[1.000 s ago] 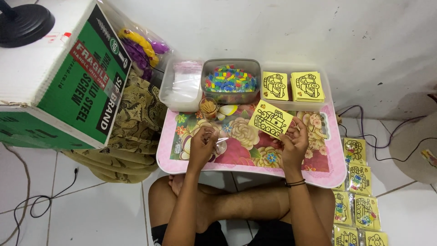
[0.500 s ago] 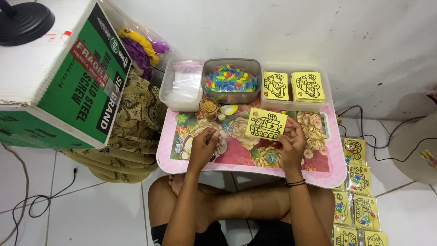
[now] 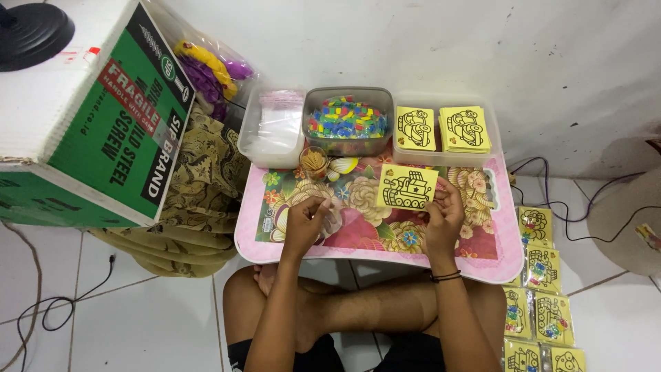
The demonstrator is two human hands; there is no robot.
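My right hand [image 3: 443,219] holds a yellow card with a black line drawing of a tank [image 3: 407,187] above the pink flowered lap table [image 3: 372,244]. My left hand [image 3: 305,222] rests on the table's left side, fingers curled around a small clear plastic bag [image 3: 333,222]. Behind it stands a small cup of thin sticks [image 3: 315,162].
Along the table's back stand a tub of clear bags [image 3: 273,126], a tub of coloured bits [image 3: 348,119] and a tray with two stacks of yellow cards [image 3: 443,129]. Packed yellow cards [image 3: 541,289] lie on the floor at right. A big green-and-white carton [image 3: 89,117] stands at left.
The yellow card has come down and to the left, from tilted near the tray to level over the table. My left hand has barely moved.
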